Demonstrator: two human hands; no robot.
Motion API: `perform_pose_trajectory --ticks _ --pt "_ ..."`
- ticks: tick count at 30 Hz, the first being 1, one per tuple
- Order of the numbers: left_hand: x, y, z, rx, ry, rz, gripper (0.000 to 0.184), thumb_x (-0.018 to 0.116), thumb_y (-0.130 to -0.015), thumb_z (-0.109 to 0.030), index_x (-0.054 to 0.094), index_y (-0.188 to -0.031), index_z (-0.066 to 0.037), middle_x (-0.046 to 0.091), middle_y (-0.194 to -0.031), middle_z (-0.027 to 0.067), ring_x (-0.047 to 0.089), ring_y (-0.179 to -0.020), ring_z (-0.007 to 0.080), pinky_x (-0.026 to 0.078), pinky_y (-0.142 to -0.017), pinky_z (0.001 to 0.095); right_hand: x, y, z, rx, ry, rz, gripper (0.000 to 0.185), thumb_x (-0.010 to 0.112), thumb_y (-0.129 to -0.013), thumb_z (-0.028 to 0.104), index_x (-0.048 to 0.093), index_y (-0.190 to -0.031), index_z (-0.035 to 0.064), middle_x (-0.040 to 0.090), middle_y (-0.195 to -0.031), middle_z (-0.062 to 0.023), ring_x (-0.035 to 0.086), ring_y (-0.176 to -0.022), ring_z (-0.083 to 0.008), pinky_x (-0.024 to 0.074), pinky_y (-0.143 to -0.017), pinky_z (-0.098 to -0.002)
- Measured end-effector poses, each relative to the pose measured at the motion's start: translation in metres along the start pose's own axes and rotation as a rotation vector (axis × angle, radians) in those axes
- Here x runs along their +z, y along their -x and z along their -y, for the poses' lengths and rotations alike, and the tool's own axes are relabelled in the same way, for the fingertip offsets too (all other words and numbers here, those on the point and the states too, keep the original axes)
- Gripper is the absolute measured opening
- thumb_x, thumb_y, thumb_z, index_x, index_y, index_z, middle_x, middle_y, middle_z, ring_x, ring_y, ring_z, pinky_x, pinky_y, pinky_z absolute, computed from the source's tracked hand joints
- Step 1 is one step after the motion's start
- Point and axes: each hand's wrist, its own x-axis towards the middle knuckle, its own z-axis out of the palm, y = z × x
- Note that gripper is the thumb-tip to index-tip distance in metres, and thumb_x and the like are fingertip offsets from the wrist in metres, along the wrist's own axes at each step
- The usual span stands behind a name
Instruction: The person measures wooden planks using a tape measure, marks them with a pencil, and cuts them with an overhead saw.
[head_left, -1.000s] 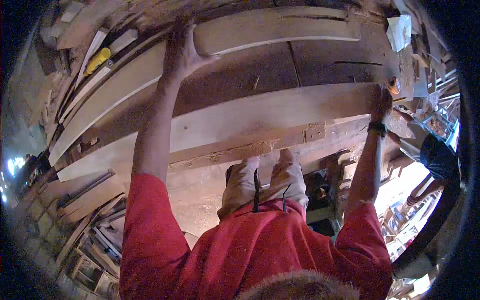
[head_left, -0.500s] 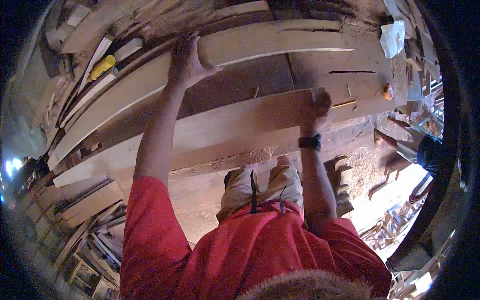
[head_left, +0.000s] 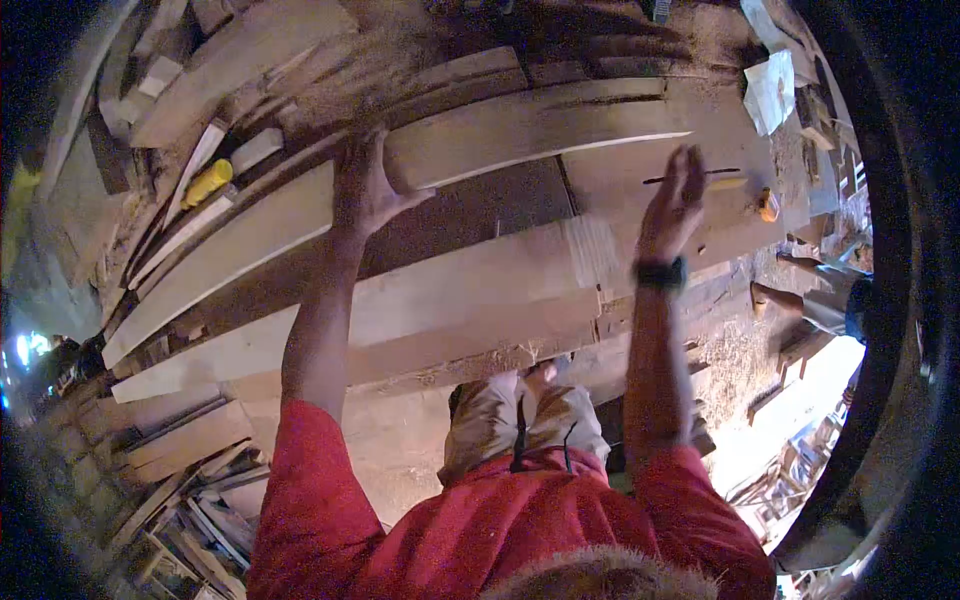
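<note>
My left hand (head_left: 365,195) lies across the far long wooden board (head_left: 520,125), fingers over its far edge and thumb spread along the near edge. A second long board (head_left: 440,285) lies nearer to me, roughly parallel to it. Beyond that board's right end, my right hand (head_left: 672,212) is raised over the worktop, somewhat blurred, with its fingers together. From it sticks out a short yellow stick that looks like a pencil (head_left: 729,184). A thin dark line (head_left: 655,181) on the worktop passes behind the fingers.
An orange tape measure (head_left: 768,205) and a clear plastic bag (head_left: 770,92) lie at the right. Wood offcuts (head_left: 258,148) and a yellow bottle-like object (head_left: 208,184) are at the far left. Another person's feet (head_left: 775,298) stand at the right, near sawdust (head_left: 725,350).
My right hand has left the near board's right end and moved away from me and rightward. The yellow pencil has moved with it. My left hand stays on the far board; the view has shifted slightly.
</note>
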Motion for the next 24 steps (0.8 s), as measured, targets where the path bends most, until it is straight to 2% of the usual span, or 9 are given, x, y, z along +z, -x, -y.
perform_pose_trajectory --ticks 5,7,8,9,11,12,15,22,24 --pt "0.009 0.004 0.005 0.013 -0.009 -0.052 0.108 0.087 -0.049 -0.053 0.043 -0.133 -0.002 0.048 -0.133 0.0195 0.045 -0.125 0.0344 0.031 -0.108 0.0485 0.060 -0.159 -0.022 -0.298 -0.265 0.083 0.047 0.048 -0.098 0.035 0.048 -0.132 0.0017 0.057 -0.126 -0.0175 0.055 -0.116 -0.0271 0.0462 -0.093 -0.0386" --pt "0.006 0.004 0.003 0.001 -0.004 -0.043 0.108 0.087 -0.049 -0.054 0.043 -0.133 -0.002 0.048 -0.133 0.0195 0.045 -0.125 0.0340 0.031 -0.108 0.0487 0.082 -0.183 -0.004 -0.220 -0.639 0.139 0.054 0.047 -0.097 0.040 0.042 -0.137 0.0039 0.057 -0.126 -0.0166 0.062 -0.106 -0.0304 0.0501 -0.088 -0.0430" --pt "0.003 0.003 0.002 0.002 -0.023 -0.034 0.108 0.087 -0.049 -0.054 0.043 -0.132 -0.002 0.048 -0.133 0.0193 0.045 -0.125 0.0341 0.032 -0.107 0.0486 0.094 -0.191 0.027 0.020 -0.705 0.035 0.042 0.045 -0.098 0.039 0.062 -0.110 0.0029 0.067 -0.095 -0.0200 0.065 -0.087 -0.0302 0.0505 -0.074 -0.0444" --pt "0.004 0.002 0.004 0.003 -0.041 -0.023 0.108 0.087 -0.049 -0.054 0.043 -0.132 -0.002 0.048 -0.133 0.0192 0.045 -0.124 0.0342 0.032 -0.107 0.0485 0.098 -0.199 0.022 0.024 -0.697 0.039 0.042 0.045 -0.098 0.039 0.062 -0.110 0.0029 0.067 -0.095 -0.0200 0.065 -0.087 -0.0302 0.0505 -0.074 -0.0444" --pt "0.016 0.005 0.014 -0.012 0.026 -0.034 0.108 0.087 -0.049 -0.054 0.044 -0.132 -0.002 0.048 -0.133 0.0190 0.044 -0.125 0.0342 0.032 -0.107 0.0484 0.105 -0.233 -0.008 -0.660 0.125 -0.017 0.043 0.044 -0.098 0.046 0.064 -0.106 0.0080 0.068 -0.093 -0.0106 0.065 -0.085 -0.0243 0.0518 -0.071 -0.0415" --pt "0.021 0.005 0.015 -0.020 0.085 -0.060 0.107 0.087 -0.049 -0.054 0.044 -0.132 -0.002 0.047 -0.133 0.0187 0.044 -0.125 0.0342 0.032 -0.107 0.0483 0.113 -0.265 -0.034 -0.665 0.141 -0.007 0.043 0.044 -0.098 0.046 0.064 -0.106 0.0080 0.068 -0.093 -0.0106 0.065 -0.085 -0.0243 0.0518 -0.071 -0.0415" --pt "0.007 0.000 0.013 0.025 0.033 -0.064 0.107 0.088 -0.049 -0.053 0.044 -0.132 -0.002 0.047 -0.134 0.0179 0.043 -0.126 0.0339 0.032 -0.107 0.0490 0.136 -0.246 -0.004 -0.004 -0.643 0.111 0.048 0.044 -0.097 0.049 0.063 -0.107 0.0065 0.066 -0.091 -0.0092 0.064 -0.081 -0.0232 0.0519 -0.069 -0.0396" --pt "0.009 0.001 0.013 0.048 0.016 -0.091 0.106 0.088 -0.049 -0.052 0.044 -0.131 -0.002 0.047 -0.133 0.0171 0.043 -0.126 0.0332 0.032 -0.107 0.0496 0.151 -0.236 0.018 -0.073 -0.639 -0.019 0.060 0.044 -0.094 0.059 0.059 -0.110 0.0030 0.062 -0.085 -0.0064 0.059 -0.069 -0.0211 0.0511 -0.063 -0.0370" --pt "0.011 0.004 0.009 0.056 -0.001 -0.104 0.105 0.088 -0.048 -0.051 0.045 -0.130 -0.002 0.048 -0.132 0.0170 0.043 -0.126 0.0331 0.032 -0.107 0.0485 0.143 -0.200 0.068 0.286 -0.918 0.139 0.060 0.043 -0.094 0.059 0.058 -0.111 0.0027 0.061 -0.082 -0.0055 0.056 -0.063 -0.0200 0.0493 -0.059 -0.0371"
